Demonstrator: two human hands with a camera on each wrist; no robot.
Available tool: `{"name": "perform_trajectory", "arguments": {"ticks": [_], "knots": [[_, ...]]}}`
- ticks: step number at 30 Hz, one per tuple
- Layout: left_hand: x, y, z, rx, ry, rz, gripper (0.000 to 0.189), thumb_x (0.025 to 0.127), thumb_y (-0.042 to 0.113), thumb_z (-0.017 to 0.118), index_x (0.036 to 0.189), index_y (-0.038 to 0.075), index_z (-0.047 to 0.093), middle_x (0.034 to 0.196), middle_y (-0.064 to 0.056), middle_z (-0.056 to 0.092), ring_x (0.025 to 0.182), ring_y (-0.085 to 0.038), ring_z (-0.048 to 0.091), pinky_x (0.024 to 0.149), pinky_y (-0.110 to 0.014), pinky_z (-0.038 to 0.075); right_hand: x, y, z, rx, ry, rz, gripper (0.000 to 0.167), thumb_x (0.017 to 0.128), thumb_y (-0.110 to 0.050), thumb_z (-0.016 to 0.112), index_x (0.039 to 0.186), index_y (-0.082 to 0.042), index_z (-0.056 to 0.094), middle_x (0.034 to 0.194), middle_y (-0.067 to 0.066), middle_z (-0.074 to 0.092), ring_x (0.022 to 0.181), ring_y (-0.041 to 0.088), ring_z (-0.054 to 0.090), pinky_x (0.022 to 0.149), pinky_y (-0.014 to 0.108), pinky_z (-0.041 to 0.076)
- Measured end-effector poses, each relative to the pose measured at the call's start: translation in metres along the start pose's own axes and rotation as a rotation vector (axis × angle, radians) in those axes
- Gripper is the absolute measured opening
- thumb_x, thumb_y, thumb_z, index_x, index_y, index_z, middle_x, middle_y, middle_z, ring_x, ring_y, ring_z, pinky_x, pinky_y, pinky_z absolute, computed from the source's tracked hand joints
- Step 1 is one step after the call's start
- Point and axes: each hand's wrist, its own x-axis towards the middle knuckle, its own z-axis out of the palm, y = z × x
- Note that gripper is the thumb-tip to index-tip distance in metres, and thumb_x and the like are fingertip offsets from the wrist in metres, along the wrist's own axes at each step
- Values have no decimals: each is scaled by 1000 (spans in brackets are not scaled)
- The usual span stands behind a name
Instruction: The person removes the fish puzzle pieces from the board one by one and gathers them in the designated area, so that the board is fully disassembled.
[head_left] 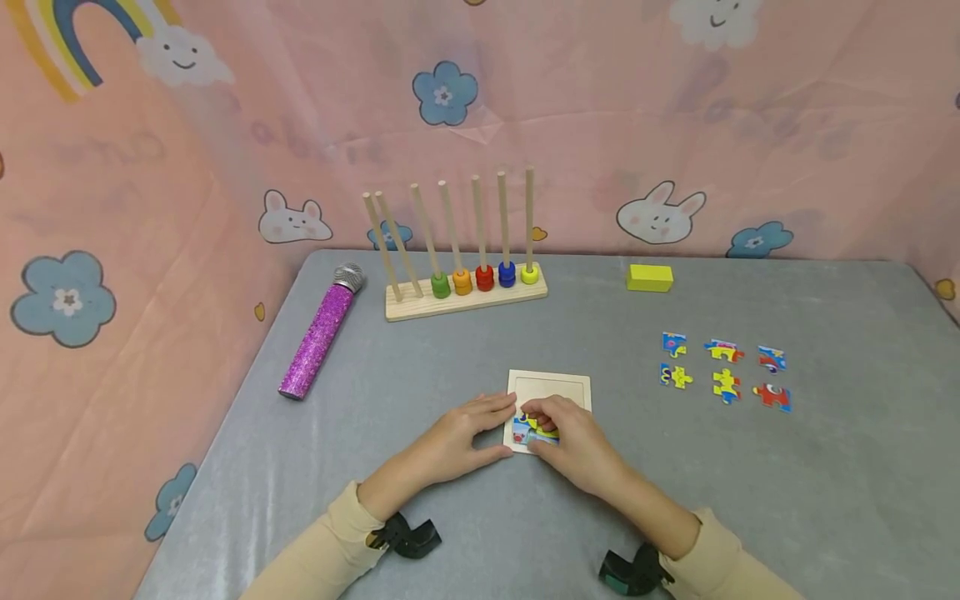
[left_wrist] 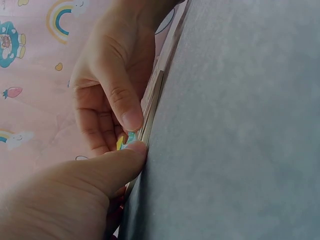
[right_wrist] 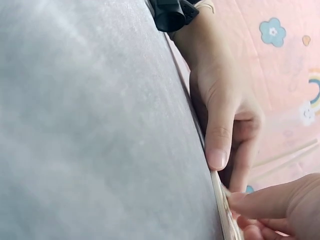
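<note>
A small wooden puzzle tray [head_left: 551,388] lies flat in front of me, with colourful puzzle pieces [head_left: 521,432] in its near part. Along the tray's left edge rests my left hand [head_left: 463,433], its fingers fairly straight and its thumb at the near left corner. My right hand [head_left: 576,446] is over the near part, fingertips curled down with a yellow-and-blue puzzle piece [left_wrist: 120,142] at them. The right thumb [right_wrist: 217,156] is low beside the tray's edge. The right fingers hide much of the pieces beneath.
Several loose puzzle pieces [head_left: 726,387] lie in two rows to the right. Behind them is a yellow block [head_left: 649,278]. A wooden peg stand [head_left: 467,305] with coloured rings stands at the back, and a glittery purple microphone [head_left: 321,337] lies on the left.
</note>
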Motion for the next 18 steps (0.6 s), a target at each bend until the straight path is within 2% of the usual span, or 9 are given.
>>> {"name": "perform_trajectory", "arguments": {"ticks": [9, 14, 18], "knots": [[0, 0, 0, -13, -7, -11, 59, 86, 27, 70, 136, 4, 50, 146, -4, 45, 136, -18, 40, 109, -34, 38, 1, 14, -23, 65, -26, 21, 37, 76, 2, 73, 111, -1, 63, 97, 3, 62, 82, 13, 57, 74, 25, 51], [-1, 1, -1, -11, -15, -17, 59, 86, 27, 71, 136, 4, 50, 146, -4, 45, 137, -18, 39, 109, -34, 38, -8, 27, -42, 28, -28, 53, 37, 79, -3, 73, 115, -1, 62, 103, 4, 63, 87, 15, 57, 77, 25, 51], [-1, 0, -1, -8, -16, -21, 60, 86, 27, 71, 136, 4, 49, 146, -4, 44, 137, -18, 39, 109, -34, 38, -17, 42, -60, -7, -2, 45, 40, 79, -3, 74, 117, -2, 61, 107, 6, 63, 89, 14, 57, 79, 23, 52]]}}
